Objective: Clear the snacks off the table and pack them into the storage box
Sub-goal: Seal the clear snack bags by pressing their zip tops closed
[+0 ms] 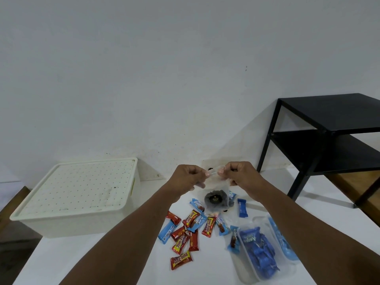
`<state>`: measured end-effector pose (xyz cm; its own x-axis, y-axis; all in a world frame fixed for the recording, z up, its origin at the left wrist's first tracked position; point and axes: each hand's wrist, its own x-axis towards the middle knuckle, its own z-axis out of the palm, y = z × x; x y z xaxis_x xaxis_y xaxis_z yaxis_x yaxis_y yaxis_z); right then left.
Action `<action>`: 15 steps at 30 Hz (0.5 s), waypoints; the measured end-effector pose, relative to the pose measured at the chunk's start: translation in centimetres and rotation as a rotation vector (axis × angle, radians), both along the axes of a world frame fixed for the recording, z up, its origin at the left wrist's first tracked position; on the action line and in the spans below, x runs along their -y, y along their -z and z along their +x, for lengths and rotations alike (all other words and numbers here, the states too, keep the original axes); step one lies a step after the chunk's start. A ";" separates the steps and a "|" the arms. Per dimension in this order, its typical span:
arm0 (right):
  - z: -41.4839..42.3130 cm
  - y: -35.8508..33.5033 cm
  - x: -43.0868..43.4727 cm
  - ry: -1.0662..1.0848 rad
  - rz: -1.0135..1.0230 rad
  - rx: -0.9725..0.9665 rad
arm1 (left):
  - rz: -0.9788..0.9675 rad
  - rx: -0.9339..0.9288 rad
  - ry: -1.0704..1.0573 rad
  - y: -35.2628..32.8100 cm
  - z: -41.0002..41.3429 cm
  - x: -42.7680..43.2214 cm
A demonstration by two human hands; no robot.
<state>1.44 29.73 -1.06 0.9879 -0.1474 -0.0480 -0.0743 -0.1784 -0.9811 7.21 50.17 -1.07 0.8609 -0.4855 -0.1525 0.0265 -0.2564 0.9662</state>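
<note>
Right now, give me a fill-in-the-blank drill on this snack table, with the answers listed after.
1. The white storage box has its lid ____.
2. Both hands, left hand and right hand, pinch the top of a clear ____ holding a dark snack.
3. The red wrappers read beng-____.
4. The side table by the wall is ____ in colour.

Answers: on; bag; beng; black

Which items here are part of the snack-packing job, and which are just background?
Job: storage box, lid on; clear bag held by left hand and right hand; red bars; blue packets; clear tubs.

Background: black shelf; wall.
</note>
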 end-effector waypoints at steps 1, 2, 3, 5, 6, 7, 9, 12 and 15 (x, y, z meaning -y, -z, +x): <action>-0.2 -0.1 -0.1 -0.002 -0.011 -0.005 | 0.008 0.019 -0.005 0.0 -0.1 0.1; -0.4 -0.1 -0.1 0.003 -0.006 -0.012 | 0.013 0.044 -0.007 -0.1 -0.2 0.3; -0.5 0.0 -0.2 0.012 0.013 -0.022 | 0.012 0.067 -0.005 -0.2 -0.3 0.4; -0.9 0.3 -0.3 0.032 0.059 -0.035 | -0.001 0.081 0.010 -0.2 -0.3 0.7; -1.0 0.5 -0.3 0.040 0.068 -0.036 | -0.004 0.071 0.023 -0.3 -0.4 0.8; -1.2 0.5 -0.3 0.049 0.059 -0.037 | -0.004 0.055 0.039 -0.3 -0.5 0.9; -1.3 0.3 -0.2 0.055 0.020 -0.038 | -0.004 0.004 0.073 -0.2 -0.7 0.9; -1.3 -0.1 -0.2 0.032 -0.029 -0.043 | 0.017 -0.016 0.093 0.0 -0.8 0.8; -1.1 -0.6 -0.4 0.010 -0.077 -0.040 | 0.030 0.066 0.069 0.5 -0.7 1.1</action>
<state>0.33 30.13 -0.45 0.9839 -0.1624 -0.0752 -0.1150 -0.2522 -0.9608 6.48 49.12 -1.53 0.8343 -0.5398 -0.1122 -0.0553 -0.2844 0.9571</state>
